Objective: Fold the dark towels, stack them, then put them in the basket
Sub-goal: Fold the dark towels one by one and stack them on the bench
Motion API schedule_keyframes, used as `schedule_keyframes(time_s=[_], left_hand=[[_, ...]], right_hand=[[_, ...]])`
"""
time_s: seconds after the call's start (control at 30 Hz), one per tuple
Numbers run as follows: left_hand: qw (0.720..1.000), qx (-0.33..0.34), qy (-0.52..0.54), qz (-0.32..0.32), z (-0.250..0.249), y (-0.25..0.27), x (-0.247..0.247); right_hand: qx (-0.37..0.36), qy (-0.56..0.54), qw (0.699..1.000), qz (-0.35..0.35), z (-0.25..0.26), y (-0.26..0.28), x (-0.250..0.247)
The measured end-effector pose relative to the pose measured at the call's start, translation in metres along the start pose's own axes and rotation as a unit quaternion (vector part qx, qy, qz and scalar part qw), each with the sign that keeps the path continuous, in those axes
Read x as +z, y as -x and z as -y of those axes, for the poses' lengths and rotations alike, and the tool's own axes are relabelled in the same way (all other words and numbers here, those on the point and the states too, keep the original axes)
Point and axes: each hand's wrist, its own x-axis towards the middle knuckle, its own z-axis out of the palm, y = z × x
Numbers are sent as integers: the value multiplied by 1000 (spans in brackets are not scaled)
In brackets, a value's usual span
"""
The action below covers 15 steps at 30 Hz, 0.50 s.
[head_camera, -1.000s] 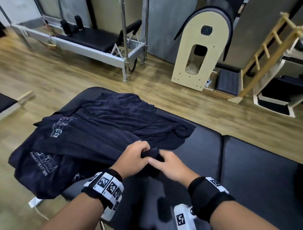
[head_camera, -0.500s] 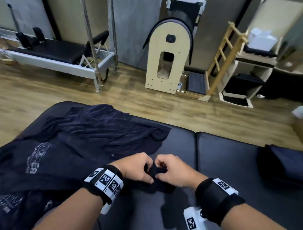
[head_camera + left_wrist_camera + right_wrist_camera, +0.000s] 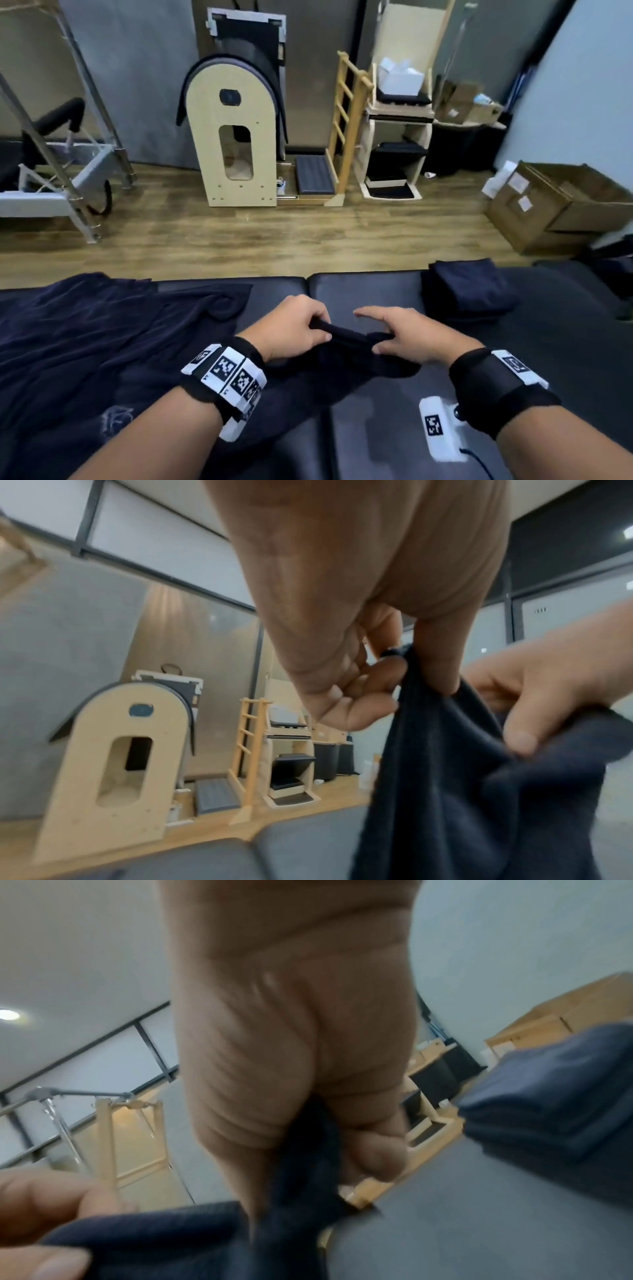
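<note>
Dark navy terry towel edge, lifted just off the black padded table, is pinched by left hand and right hand, now drawn apart from their touching grip half a second ago; judged: spreading begins. At 9 o'clock, unfolded dark towels show white print, illegible. At 2 o'clock, folded navy towel stack.

My right hand has bare black mat ahead of it. Further right, a stack of folded towels sits in the way. By my left hand, a heap of loose towels covers the mat.
</note>
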Motion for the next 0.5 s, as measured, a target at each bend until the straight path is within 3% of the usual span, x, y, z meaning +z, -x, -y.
schedule_keyframes(time_s=[0.1, 0.27, 0.5], left_hand=[[1000, 21, -7, -19, -33, -17, 16], [998, 23, -16, -51, -54, -27, 18], [993, -9, 30, -111, -31, -5, -20]], right_hand=[[-12, 45, 998, 31, -7, 6, -2], [-60, -63, 992, -90, 14, 2, 15], [-5, -113, 984, -138, -28, 2, 23]])
